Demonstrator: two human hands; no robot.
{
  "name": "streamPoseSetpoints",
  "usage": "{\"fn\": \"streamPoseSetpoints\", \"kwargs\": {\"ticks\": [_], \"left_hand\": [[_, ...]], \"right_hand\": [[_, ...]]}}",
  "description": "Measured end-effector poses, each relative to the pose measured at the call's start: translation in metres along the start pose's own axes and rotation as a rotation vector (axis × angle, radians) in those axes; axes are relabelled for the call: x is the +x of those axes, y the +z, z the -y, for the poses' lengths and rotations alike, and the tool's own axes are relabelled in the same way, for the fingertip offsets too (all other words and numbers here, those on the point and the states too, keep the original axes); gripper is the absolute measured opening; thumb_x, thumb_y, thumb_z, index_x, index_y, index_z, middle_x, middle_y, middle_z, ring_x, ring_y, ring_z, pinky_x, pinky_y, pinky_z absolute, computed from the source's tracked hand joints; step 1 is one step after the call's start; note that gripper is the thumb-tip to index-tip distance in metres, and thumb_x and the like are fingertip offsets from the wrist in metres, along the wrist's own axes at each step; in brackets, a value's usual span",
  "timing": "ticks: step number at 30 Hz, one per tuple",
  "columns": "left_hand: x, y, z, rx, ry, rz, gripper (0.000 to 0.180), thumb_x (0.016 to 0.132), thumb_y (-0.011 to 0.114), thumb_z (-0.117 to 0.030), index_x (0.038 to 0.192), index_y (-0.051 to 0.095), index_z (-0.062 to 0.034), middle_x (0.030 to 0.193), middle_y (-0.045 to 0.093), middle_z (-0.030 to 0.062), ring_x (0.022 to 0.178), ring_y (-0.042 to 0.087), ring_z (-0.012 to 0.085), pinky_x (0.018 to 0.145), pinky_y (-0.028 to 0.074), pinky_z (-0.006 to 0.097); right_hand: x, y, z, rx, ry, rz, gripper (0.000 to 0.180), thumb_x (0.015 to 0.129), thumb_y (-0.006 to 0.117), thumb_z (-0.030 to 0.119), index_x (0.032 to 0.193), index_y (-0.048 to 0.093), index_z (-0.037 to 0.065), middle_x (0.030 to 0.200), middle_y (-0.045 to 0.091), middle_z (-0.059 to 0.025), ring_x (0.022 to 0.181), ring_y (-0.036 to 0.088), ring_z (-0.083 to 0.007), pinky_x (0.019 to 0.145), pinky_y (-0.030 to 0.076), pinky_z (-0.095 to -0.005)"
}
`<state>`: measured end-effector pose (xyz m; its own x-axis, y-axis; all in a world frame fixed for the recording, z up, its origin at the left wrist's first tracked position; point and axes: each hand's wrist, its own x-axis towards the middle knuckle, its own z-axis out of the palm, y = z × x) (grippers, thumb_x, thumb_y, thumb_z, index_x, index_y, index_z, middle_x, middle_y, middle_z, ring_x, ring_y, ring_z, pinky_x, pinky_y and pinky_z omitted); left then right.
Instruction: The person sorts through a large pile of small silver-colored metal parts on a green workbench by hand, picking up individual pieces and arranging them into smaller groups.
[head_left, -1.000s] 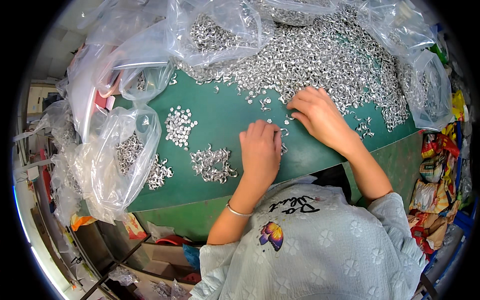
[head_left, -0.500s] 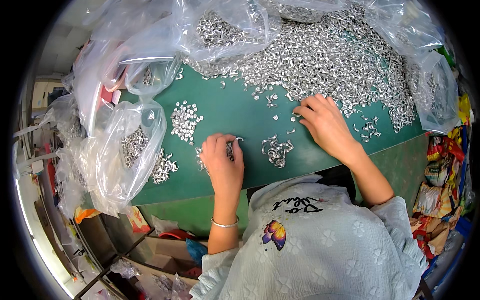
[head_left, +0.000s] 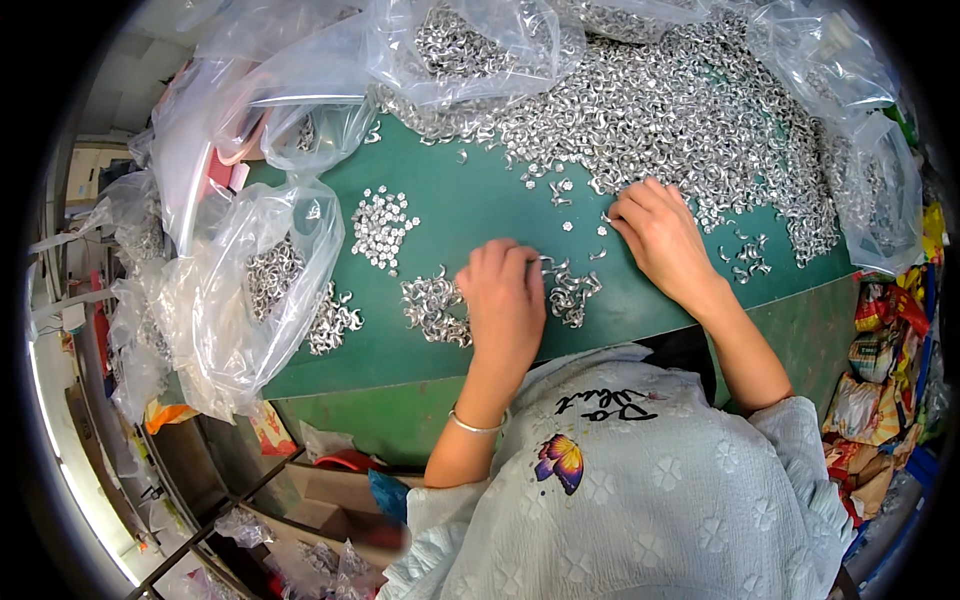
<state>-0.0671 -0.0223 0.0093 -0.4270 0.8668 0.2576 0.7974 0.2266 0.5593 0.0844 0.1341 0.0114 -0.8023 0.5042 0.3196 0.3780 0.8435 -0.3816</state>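
Observation:
My left hand is closed with curled, slightly blurred fingers, between two small heaps of silvery curved metal pieces. A curved metal piece shows at its fingertips. The left heap lies beside this hand, the right heap just past its thumb side. At the front edge of the big pile, my right hand is closed, with a small curved metal piece at its fingertips. Small flower-shaped metal pieces form a cluster to the left; a few more lie near the right hand.
Clear plastic bags of metal pieces stand on the green table at the left; others lie along the back and right. Another small heap spills beside the left bag. Colourful packages sit on the right, beyond the table.
My left hand has moved right, from over the left heap toward the right one, uncovering the left heap. My right hand stays by the big pile; the whole view has shifted slightly.

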Motion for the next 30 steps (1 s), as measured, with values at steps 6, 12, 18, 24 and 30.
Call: {"fn": "streamPoseSetpoints", "kwargs": {"ticks": [6,12,18,24,30], "left_hand": [[0.002,-0.002,-0.008,-0.082,0.022,0.071,0.023,0.085,0.062,0.003,0.107,0.062,-0.0023,0.110,0.059,0.0130,0.102,0.056,0.0318,0.089,0.041,0.040],[-0.008,0.006,-0.015,-0.218,0.112,0.095,0.030,0.085,0.060,0.005,0.115,0.060,0.0005,0.113,0.059,0.0171,0.105,0.056,0.0354,0.093,0.044,0.041],[-0.003,-0.007,-0.002,-0.116,-0.010,-0.053,0.030,0.084,0.063,0.001,0.114,0.058,-0.0003,0.110,0.059,0.0139,0.099,0.056,0.0325,0.088,0.042,0.042],[0.001,-0.004,0.004,-0.070,-0.004,-0.051,0.025,0.082,0.067,0.000,0.107,0.064,-0.0025,0.106,0.062,0.0124,0.098,0.058,0.0303,0.086,0.043,0.039],[0.017,0.012,0.002,-0.042,0.040,-0.004,0.019,0.080,0.070,-0.003,0.098,0.066,-0.0047,0.099,0.061,0.0079,0.092,0.057,0.0269,0.078,0.040,0.038]], "right_hand": [[-0.006,-0.014,0.003,0.185,0.040,0.037,0.005,0.081,0.068,0.007,0.085,0.064,0.005,0.085,0.057,-0.0060,0.086,0.054,-0.0259,0.076,0.042,-0.0374],[0.004,0.001,0.014,0.261,-0.055,0.016,0.006,0.082,0.068,0.007,0.086,0.065,0.005,0.085,0.057,-0.0058,0.087,0.055,-0.0253,0.076,0.042,-0.0366],[0.014,0.015,0.024,0.237,-0.084,0.105,0.006,0.081,0.068,0.007,0.086,0.065,0.005,0.086,0.058,-0.0061,0.088,0.055,-0.0254,0.079,0.042,-0.0372],[0.014,-0.004,0.010,0.285,-0.032,0.011,0.013,0.077,0.071,0.006,0.088,0.066,0.007,0.090,0.059,-0.0045,0.092,0.054,-0.0237,0.080,0.040,-0.0355],[0.000,-0.007,0.012,0.130,-0.141,0.182,0.009,0.077,0.071,0.007,0.085,0.065,0.007,0.089,0.056,-0.0043,0.089,0.053,-0.0238,0.078,0.039,-0.0362]]}}
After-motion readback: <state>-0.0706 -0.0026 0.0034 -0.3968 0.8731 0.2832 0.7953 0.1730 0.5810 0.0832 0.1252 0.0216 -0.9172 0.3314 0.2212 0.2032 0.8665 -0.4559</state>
